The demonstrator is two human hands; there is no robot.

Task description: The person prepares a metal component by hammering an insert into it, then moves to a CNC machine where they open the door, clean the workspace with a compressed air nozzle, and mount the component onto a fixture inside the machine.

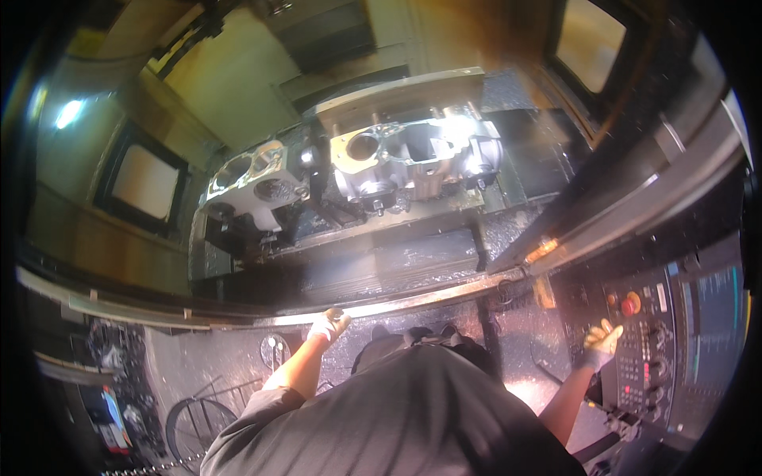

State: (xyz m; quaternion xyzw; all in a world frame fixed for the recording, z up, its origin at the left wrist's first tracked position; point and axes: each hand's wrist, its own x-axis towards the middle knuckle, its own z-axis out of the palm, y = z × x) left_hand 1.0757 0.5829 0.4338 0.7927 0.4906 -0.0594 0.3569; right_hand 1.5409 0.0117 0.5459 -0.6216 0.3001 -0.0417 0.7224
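Control panel [647, 349] at four o'clock, with the right hand [603, 341] raised just beside it, fingers bent. At seven o'clock, the left hand [329, 324] lies curled at the door sill [413, 301]; I cannot tell whether either is clamped on anything. Metal castings [413, 169] already sit at ten and twelve o'clock inside the open machine [222, 87]; what remains does not show.

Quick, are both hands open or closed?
Left hand: curled at the metal ledge; grip can't be told.
Right hand: partly curled by the control panel; nothing visibly held.
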